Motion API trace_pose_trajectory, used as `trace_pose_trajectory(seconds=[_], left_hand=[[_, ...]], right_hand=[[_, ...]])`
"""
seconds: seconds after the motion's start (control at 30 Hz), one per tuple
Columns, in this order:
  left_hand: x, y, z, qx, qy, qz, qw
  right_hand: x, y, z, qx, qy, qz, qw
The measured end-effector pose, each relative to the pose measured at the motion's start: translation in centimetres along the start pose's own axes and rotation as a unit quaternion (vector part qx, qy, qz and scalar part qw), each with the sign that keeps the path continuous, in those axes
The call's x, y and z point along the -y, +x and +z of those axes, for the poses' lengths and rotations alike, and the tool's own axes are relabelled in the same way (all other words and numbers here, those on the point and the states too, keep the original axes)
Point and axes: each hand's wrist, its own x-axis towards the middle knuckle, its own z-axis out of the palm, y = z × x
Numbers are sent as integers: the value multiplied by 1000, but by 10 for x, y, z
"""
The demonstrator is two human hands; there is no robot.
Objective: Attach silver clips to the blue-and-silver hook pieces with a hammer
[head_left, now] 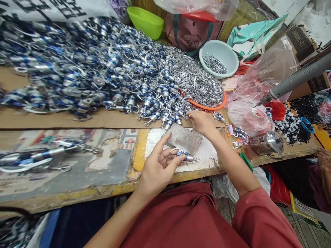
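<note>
My left hand (161, 165) holds a blue and silver metal piece (187, 157) with a curved white strip and a small ring at its end, pinched between thumb and fingers above the bench's front edge. Just beyond it lies a flat grey metal block (184, 138). My right hand (200, 121) reaches past the block to the near edge of the pile of blue and silver pieces (129, 79); its fingertips are pressed together there, and what they hold is too small to make out. Behind it, small silver parts (199, 82) lie heaped by an orange rim (210, 107).
A pale bowl (234, 63) of pins and a green bowl (147, 24) stand at the back. To the right are a powered driver (287, 81), a metal pot (266, 144) and plastic bags. More blue pieces (38, 156) lie front left. Another person's hand (324, 167) shows at far right.
</note>
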Motion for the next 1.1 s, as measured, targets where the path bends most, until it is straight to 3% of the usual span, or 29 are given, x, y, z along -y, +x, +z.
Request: trace_pose_trajectory(seconds=[0.13, 0.2, 0.33, 0.43, 0.6, 0.87, 1.1], left_hand=[[3, 4, -2, -3, -35, -3, 999], [4, 6, -3, -7, -47, -4, 999], [7, 9, -4, -20, -63, -10, 998], [7, 10, -4, -18, -71, -12, 997], [5, 9, -4, -23, -75, -2, 997], [4, 8, -4, -26, -76, -14, 997], [2, 8, -4, -34, -66, -13, 997]], right_hand=[[0, 6, -2, 13, -36, -16, 999], [-2, 1, -7, -6, -6, -28, 1000], [3, -30, -18, -117, 200, -58, 971], [18, -63, -20, -152, 297, -135, 933], [37, -89, -10, -222, 143, -234, 936], [41, -89, -9, -212, 65, -255, 941], [50, -103, -15, -141, 70, -213, 964]])
